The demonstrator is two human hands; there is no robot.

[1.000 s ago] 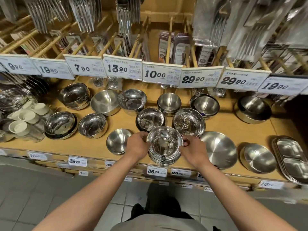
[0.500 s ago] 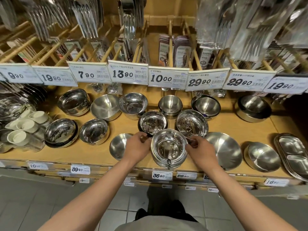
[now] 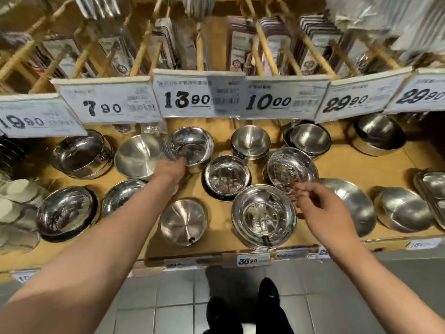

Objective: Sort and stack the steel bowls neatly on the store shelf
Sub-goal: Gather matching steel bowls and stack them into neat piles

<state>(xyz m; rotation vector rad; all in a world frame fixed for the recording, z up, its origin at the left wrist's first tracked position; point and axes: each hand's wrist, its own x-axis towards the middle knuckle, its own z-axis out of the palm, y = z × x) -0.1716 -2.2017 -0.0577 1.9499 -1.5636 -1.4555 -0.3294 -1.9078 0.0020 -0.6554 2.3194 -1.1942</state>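
A stack of shiny steel bowls (image 3: 263,218) stands at the front edge of the wooden shelf (image 3: 356,172). My right hand (image 3: 320,208) hovers just right of it, fingers loose and apart, holding nothing, fingertips near the rim of a tilted shiny bowl (image 3: 291,169). My left hand (image 3: 171,169) reaches to the back row and touches the near rim of a deep shiny bowl (image 3: 189,145); blur hides whether it grips. Between my arms lie a matte bowl (image 3: 183,221) and another shiny bowl (image 3: 226,175).
More steel bowls fill the shelf: a large matte one (image 3: 138,155) and stacks at the left (image 3: 65,210), shallow matte dishes at the right (image 3: 407,210). Price tags (image 3: 183,97) hang low over the back row under racks of packaged cutlery. White cups (image 3: 14,196) sit far left.
Both hands have let go of the front stack. My left hand moved back and left to the deep bowl; the right hand drew slightly right. The camera came closer to the shelf.
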